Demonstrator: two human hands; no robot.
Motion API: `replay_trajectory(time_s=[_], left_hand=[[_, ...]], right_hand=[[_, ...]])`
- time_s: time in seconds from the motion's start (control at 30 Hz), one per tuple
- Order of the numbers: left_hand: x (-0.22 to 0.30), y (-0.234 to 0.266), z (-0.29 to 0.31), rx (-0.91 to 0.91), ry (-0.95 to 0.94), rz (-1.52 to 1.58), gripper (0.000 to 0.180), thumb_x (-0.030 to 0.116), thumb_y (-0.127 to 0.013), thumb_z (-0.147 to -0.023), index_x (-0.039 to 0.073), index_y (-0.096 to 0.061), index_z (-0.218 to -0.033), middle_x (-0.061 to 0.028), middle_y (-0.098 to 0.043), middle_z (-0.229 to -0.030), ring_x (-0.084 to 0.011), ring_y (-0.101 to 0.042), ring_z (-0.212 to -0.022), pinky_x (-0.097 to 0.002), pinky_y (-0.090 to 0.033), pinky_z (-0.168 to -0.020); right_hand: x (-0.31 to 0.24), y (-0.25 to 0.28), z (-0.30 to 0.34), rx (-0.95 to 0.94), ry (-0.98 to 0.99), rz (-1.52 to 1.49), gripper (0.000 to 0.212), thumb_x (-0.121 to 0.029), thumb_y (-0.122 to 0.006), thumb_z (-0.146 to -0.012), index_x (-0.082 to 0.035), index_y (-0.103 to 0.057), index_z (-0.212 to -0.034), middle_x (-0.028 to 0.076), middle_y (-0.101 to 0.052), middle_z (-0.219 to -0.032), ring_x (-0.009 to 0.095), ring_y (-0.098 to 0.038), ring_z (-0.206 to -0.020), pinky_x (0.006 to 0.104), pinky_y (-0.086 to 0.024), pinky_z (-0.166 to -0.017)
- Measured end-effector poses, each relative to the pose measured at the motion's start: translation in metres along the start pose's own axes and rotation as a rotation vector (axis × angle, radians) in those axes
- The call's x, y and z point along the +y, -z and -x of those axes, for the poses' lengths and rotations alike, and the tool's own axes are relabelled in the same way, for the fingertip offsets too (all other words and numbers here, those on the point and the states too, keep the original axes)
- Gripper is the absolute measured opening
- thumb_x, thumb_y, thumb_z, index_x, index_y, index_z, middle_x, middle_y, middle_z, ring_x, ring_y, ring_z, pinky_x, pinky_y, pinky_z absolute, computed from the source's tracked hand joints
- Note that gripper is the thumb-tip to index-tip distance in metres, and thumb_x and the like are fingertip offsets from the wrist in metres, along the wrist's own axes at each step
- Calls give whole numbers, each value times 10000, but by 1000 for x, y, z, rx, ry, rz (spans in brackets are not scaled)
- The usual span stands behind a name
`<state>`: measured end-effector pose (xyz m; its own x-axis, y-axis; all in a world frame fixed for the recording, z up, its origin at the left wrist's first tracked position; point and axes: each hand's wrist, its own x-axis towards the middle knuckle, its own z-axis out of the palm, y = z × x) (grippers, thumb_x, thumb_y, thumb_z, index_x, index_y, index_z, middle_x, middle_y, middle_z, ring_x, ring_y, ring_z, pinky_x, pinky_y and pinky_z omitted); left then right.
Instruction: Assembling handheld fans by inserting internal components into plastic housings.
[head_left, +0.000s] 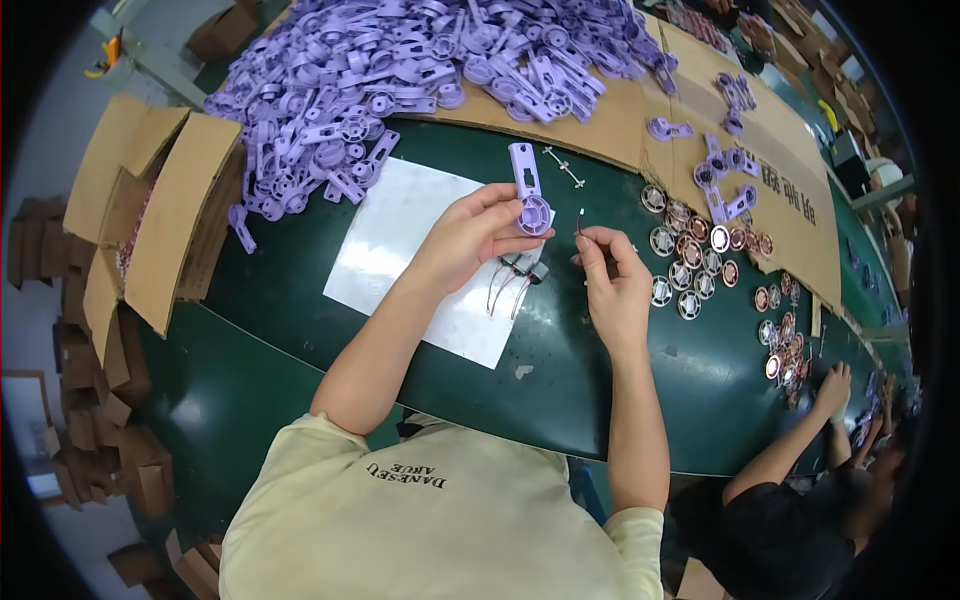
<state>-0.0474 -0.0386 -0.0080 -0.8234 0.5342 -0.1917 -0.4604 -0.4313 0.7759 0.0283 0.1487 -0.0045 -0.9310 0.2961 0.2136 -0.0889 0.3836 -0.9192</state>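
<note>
A purple plastic housing [526, 178], with a long arm and a round ringed end, is gripped by my left hand [462, 238]; its round end points toward me. To the right, my right hand [616, 290] pinches a short thin wire lead [579, 218] with a small white tip between thumb and fingers. The two hands are apart, both above the table. Below the housing, several small grey motors [524, 266] with wires lie at the edge of a white sheet [385, 255]. Beyond the hands is a thin pale metal piece [565, 168].
A large heap of purple housings [400, 65] covers the far side on cardboard. Several round silver and copper-coloured parts [690, 250] lie at right, near a flat cardboard sheet [790, 225]. An open carton [195, 215] stands at left. At far right is a co-worker's hand [833, 390].
</note>
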Motion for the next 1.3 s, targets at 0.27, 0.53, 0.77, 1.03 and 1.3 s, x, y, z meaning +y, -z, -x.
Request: replay_trajectory(time_s=[0.27, 0.53, 0.77, 1.03, 1.3], left_hand=[[-11, -23, 10, -92, -19, -207, 324, 91, -504, -989, -54, -485, -1278, -163, -597, -1208, -241, -630, -1075, -374, -557, -912], [-15, -29, 14, -127, -95, -309, 306, 91, -488, -995, -33, -491, -1276, -186, -592, -1230, -248, -625, -1096, -390, -563, -910], [-16, -29, 14, -160, -95, -275, 301, 81, -477, -997, -27, -476, -1278, -169, -580, -1238, -241, -603, -1128, -394, -550, -932], [-20, -33, 15, -185, -144, -232, 351, 57, -531, -969, 35, -427, -1304, -139, -542, -1242, -226, -569, -1157, -406, -518, -971], [-26, -41, 16, -157, -81, -118, 362, 33, -572, -946, 24, -415, -1273, -110, -535, -1194, -166, -579, -1093, -340, -524, -949]], right_hand=[[-20, 5, 12, -12, 124, 7, 63, -53, -665, -854, -2, -652, -888, 79, -603, -732, 131, -541, -582, 267, -434, -529], [-18, 8, 15, -72, 33, 26, 52, -51, -662, -824, -12, -645, -855, 61, -579, -675, 99, -505, -542, 258, -417, -504], [-16, 10, 15, -96, -114, -277, 84, -63, -633, -898, 10, -664, -925, -4, -642, -761, 42, -565, -715, 208, -457, -650], [-17, 2, 17, 22, -95, -187, 78, -66, -667, -881, -6, -672, -931, 5, -625, -732, 29, -518, -652, 202, -423, -585], [-13, -4, 19, 126, -38, -193, 76, -43, -679, -872, 5, -672, -931, -10, -608, -710, 25, -456, -603, 193, -381, -536]])
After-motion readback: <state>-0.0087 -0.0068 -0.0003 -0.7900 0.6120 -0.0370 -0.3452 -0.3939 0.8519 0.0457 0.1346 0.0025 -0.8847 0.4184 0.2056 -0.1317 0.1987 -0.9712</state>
